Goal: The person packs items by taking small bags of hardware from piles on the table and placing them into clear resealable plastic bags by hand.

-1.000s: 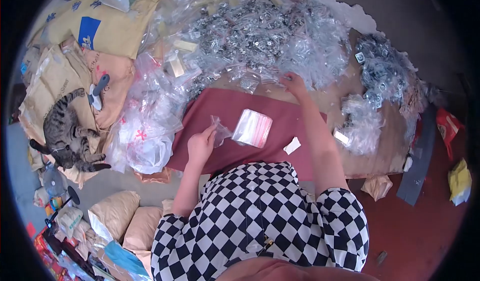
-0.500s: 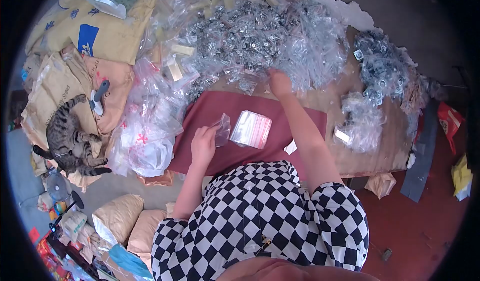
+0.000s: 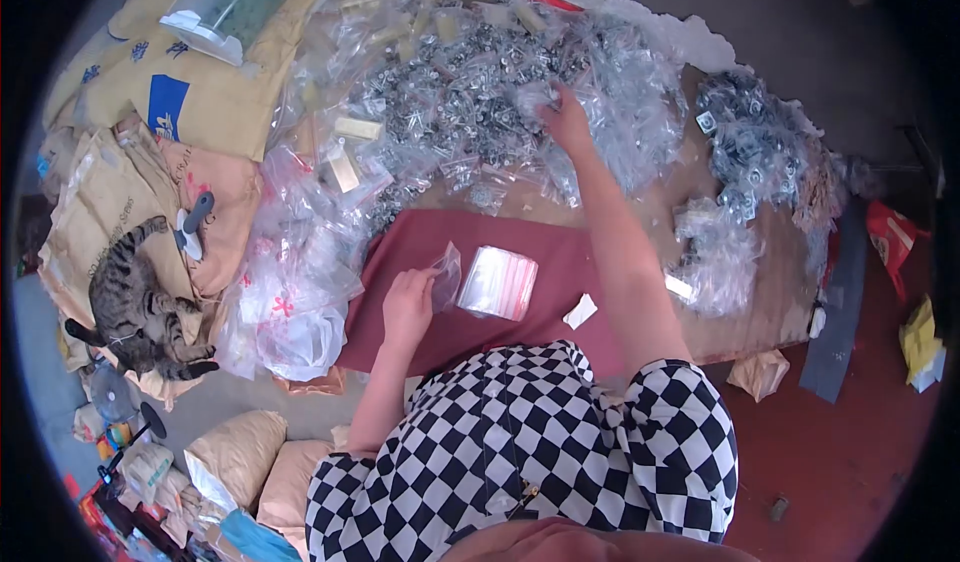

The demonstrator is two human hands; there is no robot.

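Observation:
My left hand (image 3: 408,305) pinches a small clear plastic bag (image 3: 447,276) above a dark red cloth (image 3: 400,252). Just right of that bag lies a stack of clear zip bags (image 3: 497,284) with red stripes. My right hand (image 3: 566,122) reaches over a large heap of small metal hardware and clear bags (image 3: 470,92). Its thumb and a finger look spread apart at the heap, next to clear plastic; no held item can be made out there.
A white scrap (image 3: 580,311) lies on the cloth. To the right are piles of bagged metal parts (image 3: 755,142) and clear bags (image 3: 715,262). Plastic bags (image 3: 290,302) lie to the left, beside a tabby cat (image 3: 140,307) on brown paper sacks and a grey-handled tool (image 3: 194,227).
My right hand has moved from the heap's near edge farther into it, with its fingers spreading. My left hand still holds the small bag. The view has shifted slightly.

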